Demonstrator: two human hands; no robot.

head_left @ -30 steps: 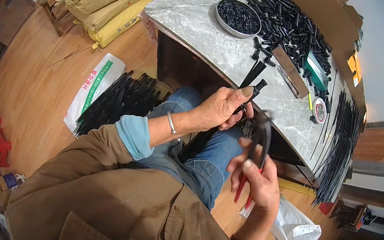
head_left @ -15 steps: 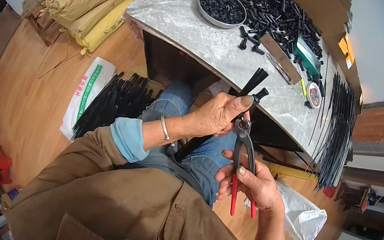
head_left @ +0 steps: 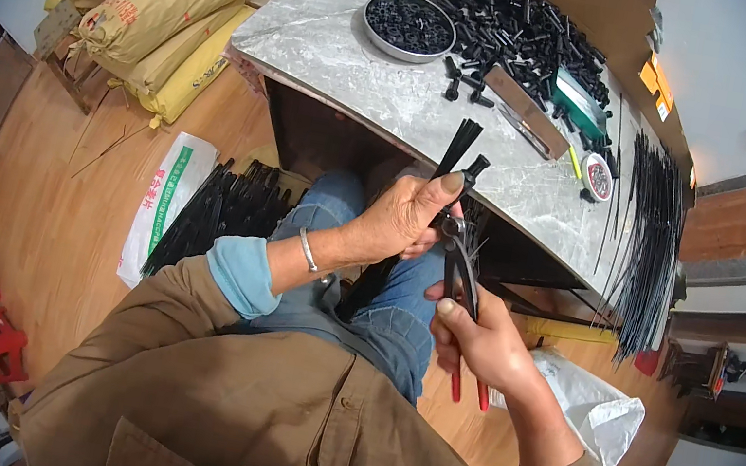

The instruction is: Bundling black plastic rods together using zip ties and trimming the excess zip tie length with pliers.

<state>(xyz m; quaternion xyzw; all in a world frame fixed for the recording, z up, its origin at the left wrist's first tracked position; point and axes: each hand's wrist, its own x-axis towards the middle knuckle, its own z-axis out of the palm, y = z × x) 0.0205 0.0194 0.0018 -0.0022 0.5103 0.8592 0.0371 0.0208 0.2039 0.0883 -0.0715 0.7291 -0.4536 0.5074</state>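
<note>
My left hand [head_left: 407, 219], with a silver bangle at the wrist, is wrapped round a bundle of thin black rods [head_left: 462, 141] whose tops stick up past the thumb. Beside them, under the same thumb, a black plastic fitting with a flared head [head_left: 476, 168] points up and right. Black pincers with red grips [head_left: 460, 265] are in my right hand [head_left: 482, 335], handles nearly together. Their jaws sit just below the fitting, against the left fingers; what lies between them is hidden.
On the grey marbled table [head_left: 323, 57] are a heap of black fittings [head_left: 526, 27], a round dish of small black parts [head_left: 410, 27], a small bowl [head_left: 596, 177] and long black rods [head_left: 642, 248]. More black rods [head_left: 223, 218] lie left of my legs. Stacked sacks [head_left: 168, 11] stand far left.
The pincers' handles have come closer together and my right hand has moved up along them. Both hands, with the rods and fitting, sit slightly farther left in the view.
</note>
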